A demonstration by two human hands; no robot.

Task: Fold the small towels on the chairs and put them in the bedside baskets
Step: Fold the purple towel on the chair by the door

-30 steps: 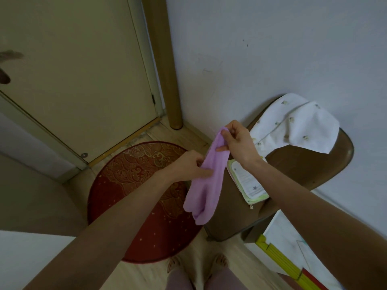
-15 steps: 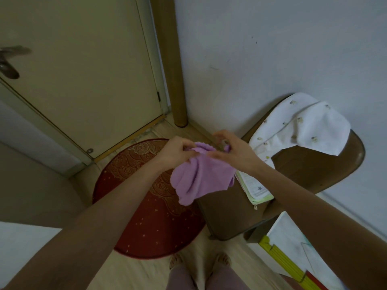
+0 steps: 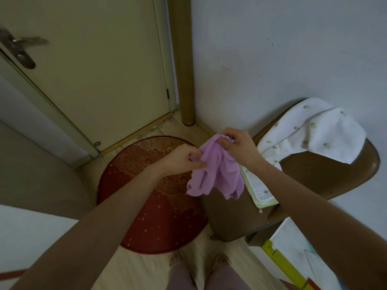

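Purple towel [image 3: 216, 170]: we see it held up in the air, above the front left corner of the chair [image 3: 326, 170] seat and beside the red rug [image 3: 152, 208].
Its shape: it is bunched up at the top and hangs down in two loose flaps. Its long way runs from top to bottom, and the loose ends point at the floor.
Left hand [image 3: 180, 159]: it pinches the left edge of the towel with thumb and fingers.
Right hand [image 3: 238, 145]: its fingers are curled tight on the top of the towel. The two hands are close together, with only cloth between them.
Writing: a paper sheet with a green edge [image 3: 259, 189] lies at the front edge of the chair seat. It has lines of print and a small star, but the words are too small for us to read.
White towel [image 3: 310, 130]: it lies over the chair back and has little dark dots on it.
Change: half a second ago the towel was a tight ball between the hands. Now it hangs longer and looser, and the hands have moved a bit apart.
Also here: a shut door [image 3: 94, 68] with a metal handle [image 3: 18, 49].
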